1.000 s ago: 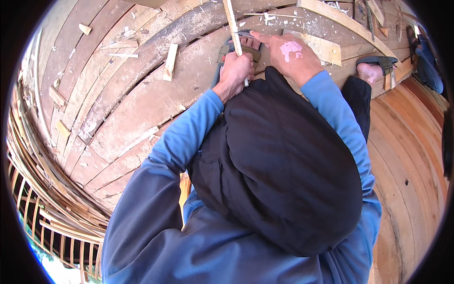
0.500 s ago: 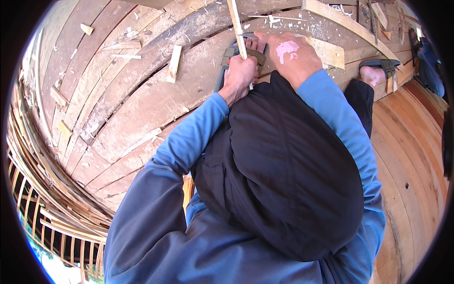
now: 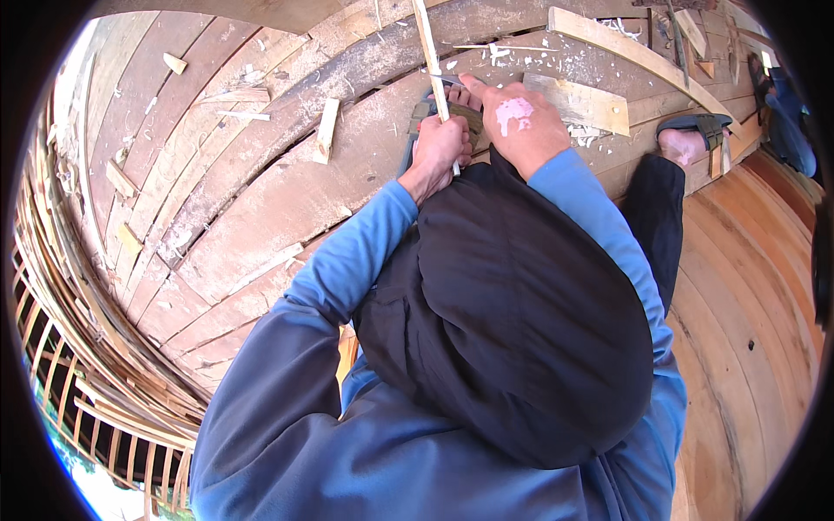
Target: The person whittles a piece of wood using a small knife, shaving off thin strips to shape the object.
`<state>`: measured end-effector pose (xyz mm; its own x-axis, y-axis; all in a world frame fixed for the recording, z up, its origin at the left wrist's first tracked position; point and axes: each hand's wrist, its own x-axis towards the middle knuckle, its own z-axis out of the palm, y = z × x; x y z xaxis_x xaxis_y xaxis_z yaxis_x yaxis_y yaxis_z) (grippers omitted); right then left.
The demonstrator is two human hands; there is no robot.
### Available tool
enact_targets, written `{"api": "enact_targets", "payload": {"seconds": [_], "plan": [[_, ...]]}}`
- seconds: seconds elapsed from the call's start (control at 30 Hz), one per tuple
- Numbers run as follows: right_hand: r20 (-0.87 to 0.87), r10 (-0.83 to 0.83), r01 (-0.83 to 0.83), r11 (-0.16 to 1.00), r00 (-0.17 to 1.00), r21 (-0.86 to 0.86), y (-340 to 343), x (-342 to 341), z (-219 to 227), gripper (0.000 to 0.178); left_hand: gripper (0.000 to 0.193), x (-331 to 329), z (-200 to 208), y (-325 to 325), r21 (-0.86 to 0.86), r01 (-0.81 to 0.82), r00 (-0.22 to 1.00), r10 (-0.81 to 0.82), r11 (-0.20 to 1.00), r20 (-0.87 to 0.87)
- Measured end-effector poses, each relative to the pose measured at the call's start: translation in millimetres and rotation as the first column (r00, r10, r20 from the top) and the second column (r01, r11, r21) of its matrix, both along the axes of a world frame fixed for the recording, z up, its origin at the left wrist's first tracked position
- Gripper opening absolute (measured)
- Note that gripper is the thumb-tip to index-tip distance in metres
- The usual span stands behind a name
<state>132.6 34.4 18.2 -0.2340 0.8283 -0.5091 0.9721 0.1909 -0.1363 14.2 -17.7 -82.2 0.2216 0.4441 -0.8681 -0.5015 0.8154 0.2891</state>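
A long, thin strip of pale wood (image 3: 427,43) stands slanted in my left hand (image 3: 439,147), whose fingers are wrapped round its lower part. My right hand (image 3: 525,118) is closed just right of the strip, index finger stretched toward it. From that finger a thin blade (image 3: 446,80), seemingly a knife's, reaches to the strip; the handle is hidden under my palm. Light patches mark the back of this hand. Beneath both hands shows my sandalled foot (image 3: 460,95), partly covered by my left hand and the strip.
Shavings and wood offcuts (image 3: 326,130) litter the plank floor (image 3: 252,217). A flat board piece (image 3: 582,104) and a curved strip (image 3: 617,48) lie right of my hands. Bundled slats (image 3: 87,330) line the left edge. My other sandalled foot (image 3: 691,139) is at right, near another person's leg (image 3: 789,130).
My right hand has shifted left and slightly nearer me, closer to the strip. My left hand still grips the strip, which sits slightly further left. The whole view has shifted a little.
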Motion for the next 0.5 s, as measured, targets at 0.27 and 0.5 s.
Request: {"api": "enact_targets", "payload": {"seconds": [0.27,0.5], "plan": [[0.008,0.089,-0.088,0.991,0.996,-0.097,24.7,-1.8,15.0,0.036,0.008,-1.6,-2.2,-0.9,0.007,0.036,0.999,-0.036,0.999,-0.032],[-0.020,0.118,-0.118,0.992,0.993,-0.031,21.6,2.3,0.0,0.032,0.006,4.8,4.3,-0.6,0.011,0.062,0.990,-0.060,0.998,-0.128]]}}
